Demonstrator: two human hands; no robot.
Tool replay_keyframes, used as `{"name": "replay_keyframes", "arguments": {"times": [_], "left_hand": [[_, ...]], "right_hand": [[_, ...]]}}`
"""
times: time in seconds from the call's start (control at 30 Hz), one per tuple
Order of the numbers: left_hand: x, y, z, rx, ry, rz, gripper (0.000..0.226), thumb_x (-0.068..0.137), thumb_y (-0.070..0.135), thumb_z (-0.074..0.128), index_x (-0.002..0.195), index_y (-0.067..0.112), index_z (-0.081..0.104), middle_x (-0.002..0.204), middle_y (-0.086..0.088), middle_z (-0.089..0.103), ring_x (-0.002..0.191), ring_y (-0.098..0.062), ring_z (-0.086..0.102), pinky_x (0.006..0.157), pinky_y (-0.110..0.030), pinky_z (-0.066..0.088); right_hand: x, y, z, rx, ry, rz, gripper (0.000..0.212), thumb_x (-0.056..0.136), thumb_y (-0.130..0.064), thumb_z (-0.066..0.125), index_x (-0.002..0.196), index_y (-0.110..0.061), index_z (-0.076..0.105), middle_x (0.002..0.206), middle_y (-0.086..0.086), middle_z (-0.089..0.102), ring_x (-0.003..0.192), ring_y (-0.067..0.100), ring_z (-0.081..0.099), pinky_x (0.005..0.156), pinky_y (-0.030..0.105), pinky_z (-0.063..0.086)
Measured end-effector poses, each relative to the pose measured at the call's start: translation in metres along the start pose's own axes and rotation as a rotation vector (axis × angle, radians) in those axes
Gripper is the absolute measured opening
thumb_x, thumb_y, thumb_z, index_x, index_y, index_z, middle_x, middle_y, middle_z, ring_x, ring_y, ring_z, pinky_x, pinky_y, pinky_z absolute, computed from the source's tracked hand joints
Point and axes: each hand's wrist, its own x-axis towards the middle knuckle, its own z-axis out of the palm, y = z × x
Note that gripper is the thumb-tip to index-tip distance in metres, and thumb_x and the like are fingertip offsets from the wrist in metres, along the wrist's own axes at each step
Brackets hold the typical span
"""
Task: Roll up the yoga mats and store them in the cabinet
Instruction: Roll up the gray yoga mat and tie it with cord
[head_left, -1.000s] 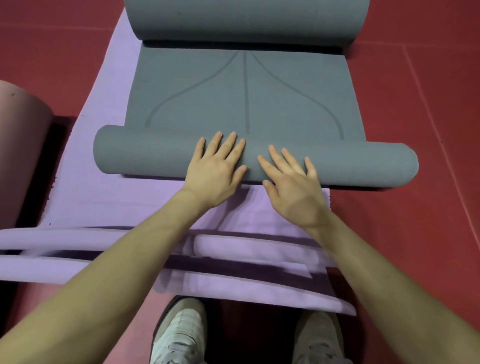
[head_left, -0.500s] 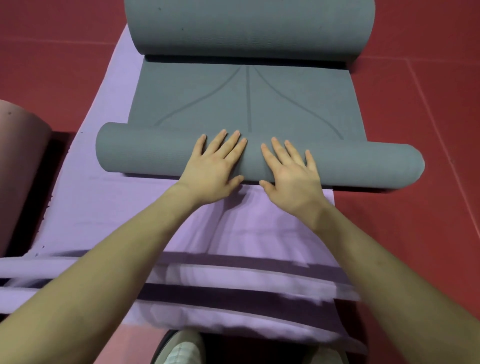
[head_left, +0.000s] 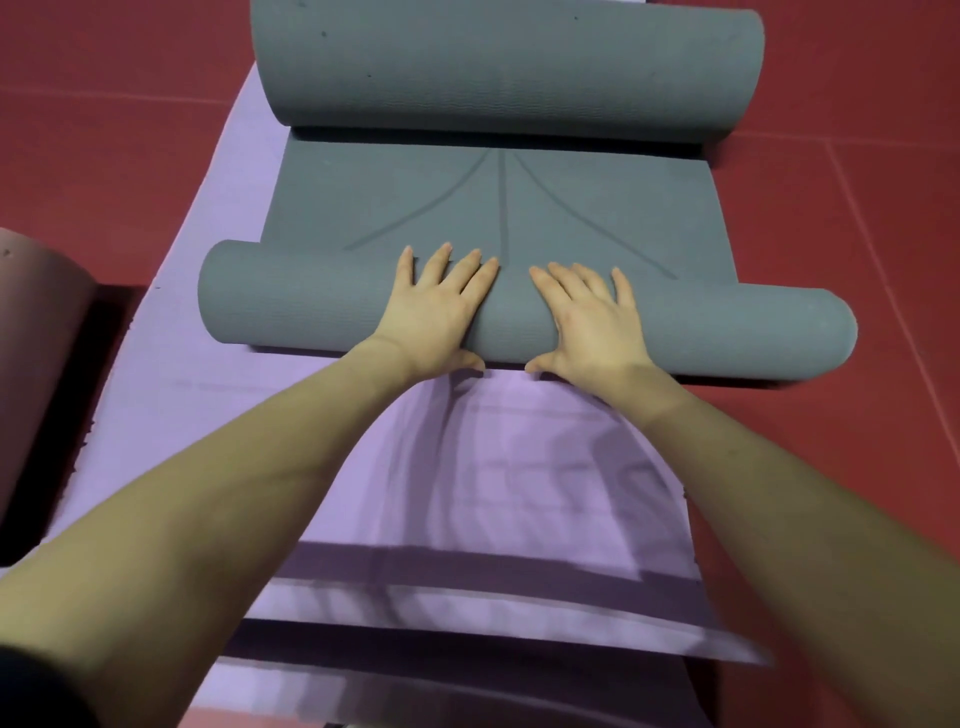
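A grey yoga mat (head_left: 493, 208) lies on a purple mat (head_left: 208, 395). Its near end is rolled into a tube (head_left: 291, 301) running left to right; its far end curls into a second, thicker roll (head_left: 498, 67). My left hand (head_left: 436, 312) and my right hand (head_left: 592, 317) lie flat side by side on top of the near roll's middle, fingers straight and pointing away from me, thumbs at the roll's near underside. A short flat stretch of grey mat with curved guide lines separates the two rolls.
The purple mat's near end (head_left: 467, 613) is folded in loose layers close to me. A brownish-pink rolled mat (head_left: 36, 343) stands at the left edge. Red floor (head_left: 857, 467) surrounds everything. No cabinet is in view.
Both hands have pushed the near grey roll away from me, so the flat stretch between the two rolls is shorter and more purple mat shows. My shoes have dropped out of view.
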Motion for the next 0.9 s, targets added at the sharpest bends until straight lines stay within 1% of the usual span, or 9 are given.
{"name": "replay_keyframes", "arguments": {"times": [0.1,0.17,0.23,0.33,0.43,0.53,0.73,0.83,0.9], "left_hand": [[-0.004,0.001,0.001,-0.026,0.056,0.017,0.106,0.072,0.055,0.072,0.152,0.017,0.013,0.155,-0.004,0.023,0.139,-0.031,0.023,0.111,-0.055,0.010],[-0.010,0.004,0.002,-0.033,0.124,0.030,0.102,0.070,0.050,0.077,0.150,0.015,0.023,0.151,-0.006,0.032,0.134,-0.033,0.032,0.109,-0.055,0.015],[-0.017,0.006,0.003,-0.015,0.181,0.061,0.101,0.063,0.048,0.082,0.145,0.011,0.036,0.143,-0.010,0.044,0.124,-0.036,0.043,0.103,-0.057,0.025],[-0.032,0.008,0.010,-0.018,0.267,0.125,0.103,0.049,0.048,0.088,0.134,0.004,0.050,0.127,-0.015,0.057,0.105,-0.040,0.056,0.089,-0.057,0.039],[-0.051,0.012,0.013,-0.032,0.305,0.162,0.104,0.046,0.051,0.088,0.130,0.002,0.053,0.122,-0.017,0.060,0.099,-0.040,0.059,0.084,-0.054,0.043],[-0.073,0.017,0.011,-0.053,0.311,0.190,0.102,0.049,0.055,0.085,0.131,0.002,0.052,0.122,-0.016,0.060,0.098,-0.038,0.059,0.083,-0.051,0.044],[-0.116,0.033,0.015,-0.061,0.341,0.273,0.095,0.064,0.063,0.073,0.133,0.007,0.039,0.120,-0.015,0.059,0.095,-0.035,0.058,0.082,-0.045,0.042],[-0.136,0.042,0.019,-0.065,0.324,0.275,0.087,0.073,0.066,0.057,0.134,0.008,0.037,0.122,-0.016,0.058,0.096,-0.035,0.057,0.083,-0.044,0.042],[-0.149,0.049,0.020,-0.076,0.320,0.274,0.083,0.075,0.066,0.047,0.134,0.008,0.038,0.122,-0.016,0.058,0.095,-0.035,0.056,0.082,-0.045,0.041]], "right_hand": [[-0.002,0.001,0.001,0.025,0.111,-0.060,0.098,0.058,-0.042,0.085,0.141,-0.015,0.041,0.141,0.003,0.046,0.130,0.025,0.039,0.112,0.044,0.019],[-0.007,0.003,0.005,0.036,0.230,-0.082,0.093,0.047,-0.037,0.090,0.129,-0.009,0.055,0.125,0.008,0.060,0.114,0.030,0.054,0.103,0.045,0.035],[-0.014,0.003,0.008,0.056,0.302,-0.088,0.091,0.040,-0.037,0.092,0.120,-0.008,0.061,0.115,0.009,0.065,0.103,0.030,0.060,0.095,0.042,0.041],[-0.030,0.000,0.008,0.050,0.346,-0.120,0.092,0.035,-0.040,0.092,0.117,-0.009,0.063,0.112,0.007,0.067,0.098,0.029,0.061,0.090,0.037,0.040],[-0.050,-0.006,0.006,0.065,0.362,-0.138,0.094,0.033,-0.040,0.092,0.117,-0.009,0.064,0.111,0.007,0.067,0.095,0.029,0.062,0.089,0.034,0.033],[-0.073,-0.012,0.005,0.102,0.370,-0.143,0.094,0.033,-0.041,0.092,0.117,-0.010,0.064,0.111,0.005,0.067,0.095,0.028,0.062,0.089,0.035,0.033],[-0.122,-0.023,0.001,0.123,0.299,-0.132,0.095,0.033,-0.043,0.091,0.120,-0.014,0.063,0.114,0.002,0.066,0.098,0.025,0.062,0.092,0.032,0.030],[-0.142,-0.028,0.001,0.115,0.279,-0.130,0.096,0.033,-0.045,0.091,0.120,-0.014,0.063,0.114,0.002,0.067,0.098,0.024,0.062,0.092,0.034,0.033],[-0.154,-0.031,0.002,0.119,0.280,-0.139,0.097,0.032,-0.045,0.091,0.120,-0.013,0.063,0.114,0.003,0.067,0.098,0.025,0.063,0.091,0.033,0.029]]}}
